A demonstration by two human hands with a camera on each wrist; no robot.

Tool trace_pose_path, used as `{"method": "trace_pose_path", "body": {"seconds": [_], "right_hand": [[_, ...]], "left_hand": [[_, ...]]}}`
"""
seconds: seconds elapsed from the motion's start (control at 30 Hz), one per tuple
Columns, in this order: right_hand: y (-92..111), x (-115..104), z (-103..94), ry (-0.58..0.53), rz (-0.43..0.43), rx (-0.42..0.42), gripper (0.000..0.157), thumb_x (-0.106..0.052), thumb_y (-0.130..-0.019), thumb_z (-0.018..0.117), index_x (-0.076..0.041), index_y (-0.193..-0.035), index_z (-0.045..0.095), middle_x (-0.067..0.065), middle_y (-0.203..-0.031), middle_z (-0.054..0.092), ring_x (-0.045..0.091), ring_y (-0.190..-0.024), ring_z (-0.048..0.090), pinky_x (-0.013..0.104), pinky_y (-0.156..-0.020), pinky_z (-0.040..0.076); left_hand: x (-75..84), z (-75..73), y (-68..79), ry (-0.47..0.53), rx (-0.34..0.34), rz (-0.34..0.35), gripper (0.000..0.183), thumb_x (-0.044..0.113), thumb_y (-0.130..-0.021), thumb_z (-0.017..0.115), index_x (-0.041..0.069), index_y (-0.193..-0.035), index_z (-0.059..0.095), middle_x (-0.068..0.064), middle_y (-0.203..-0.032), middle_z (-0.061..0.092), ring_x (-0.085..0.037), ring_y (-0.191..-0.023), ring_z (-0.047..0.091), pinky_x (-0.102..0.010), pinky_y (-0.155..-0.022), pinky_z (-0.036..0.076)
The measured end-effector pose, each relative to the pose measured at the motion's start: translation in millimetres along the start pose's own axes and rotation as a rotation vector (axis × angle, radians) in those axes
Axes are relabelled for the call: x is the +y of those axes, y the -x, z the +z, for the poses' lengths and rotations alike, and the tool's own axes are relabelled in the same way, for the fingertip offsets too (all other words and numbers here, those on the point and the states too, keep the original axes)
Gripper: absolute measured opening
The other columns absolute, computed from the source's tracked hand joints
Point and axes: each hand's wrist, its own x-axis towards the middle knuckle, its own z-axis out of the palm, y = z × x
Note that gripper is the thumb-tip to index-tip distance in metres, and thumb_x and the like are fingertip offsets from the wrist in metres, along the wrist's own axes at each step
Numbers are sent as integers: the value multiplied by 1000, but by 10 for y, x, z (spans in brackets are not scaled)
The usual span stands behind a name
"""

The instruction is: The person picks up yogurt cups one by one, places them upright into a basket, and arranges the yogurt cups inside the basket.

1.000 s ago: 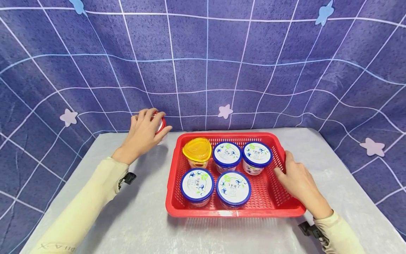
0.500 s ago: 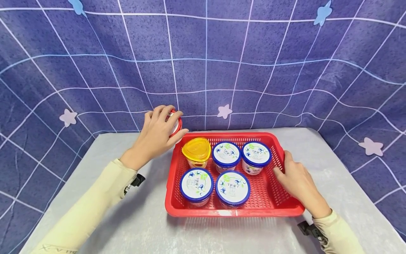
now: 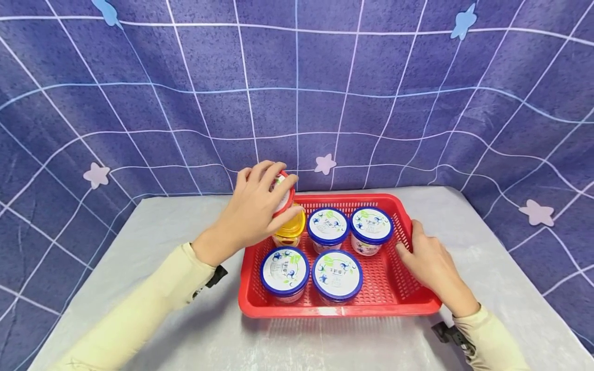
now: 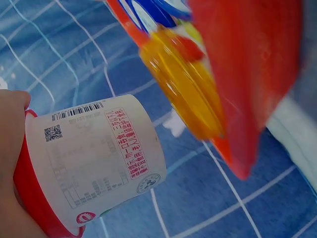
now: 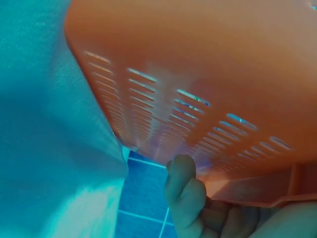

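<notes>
My left hand [image 3: 252, 211] grips a white tub with a red lid [image 4: 94, 163] round its lid, tilted, above the back left corner of a red slotted basket [image 3: 394, 309]. In the left wrist view the tub's printed side shows a barcode and red lettering. Just below it in the basket sits a tub with a yellow lid [image 3: 293, 226], partly hidden by the hand. My right hand [image 3: 429, 263] holds the basket's right rim, thumb inside and fingers outside; the right wrist view shows fingers [image 5: 184, 193] against the slotted wall.
Several tubs with blue-rimmed white lids [image 3: 337, 274] stand upright in the basket, in two rows with the yellow-lidded one. The basket stands on a grey-covered table [image 3: 185, 319]. A blue gridded cloth [image 3: 297, 103] hangs behind.
My left hand has carried the red-lidded tub rightward from the table's back left to over the basket's left end. The right hand has stayed on the basket rim.
</notes>
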Motion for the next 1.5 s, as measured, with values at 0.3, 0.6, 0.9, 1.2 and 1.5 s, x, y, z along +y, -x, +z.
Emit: {"method": "trace_pose_path", "body": {"seconds": [0.3, 0.6, 0.9, 1.2, 1.5], "right_hand": [[-13, -9, 13, -12, 10, 3, 66, -25, -94, 59, 11, -142, 31, 31, -89, 64, 39, -72, 66, 53, -57, 51], [-11, -25, 30, -53, 31, 1, 74, -54, -99, 50, 10, -134, 37, 25, -83, 61, 35, -68, 66, 48, -55, 52], [-5, -28, -17, -101, 33, 4, 67, -52, -102, 46, 6, -135, 40, 22, -87, 64, 31, -71, 66, 47, -58, 53], [-20, 18, -71, -147, 13, -3, 59, -41, -104, 45, 6, -140, 38, 24, -93, 65, 27, -70, 66, 43, -56, 53], [-51, 86, -99, -171, -10, 20, 45, -23, -103, 45, 5, -139, 44, 22, -98, 66, 25, -72, 67, 43, -60, 55]], "left_hand": [[264, -4, -82, 6, -34, 87, 62, 60, -96, 50, 13, -137, 56, -18, -140, 47, -36, -129, 40, -57, -97, 33], [533, 16, -157, 40, -80, 153, 63, 61, -97, 44, 16, -140, 53, -16, -141, 46, -35, -131, 37, -55, -99, 31], [750, 55, -295, 68, -134, 198, 59, 59, -99, 41, 19, -142, 50, -13, -144, 46, -32, -135, 35, -51, -100, 32], [954, 124, -463, 105, -101, 305, 56, 57, -97, 45, 20, -138, 55, -10, -139, 49, -29, -130, 39, -49, -98, 35], [1075, 206, -559, 121, -102, 375, 51, 48, -94, 45, 20, -136, 55, -10, -137, 49, -29, -127, 42, -48, -97, 39]]}}
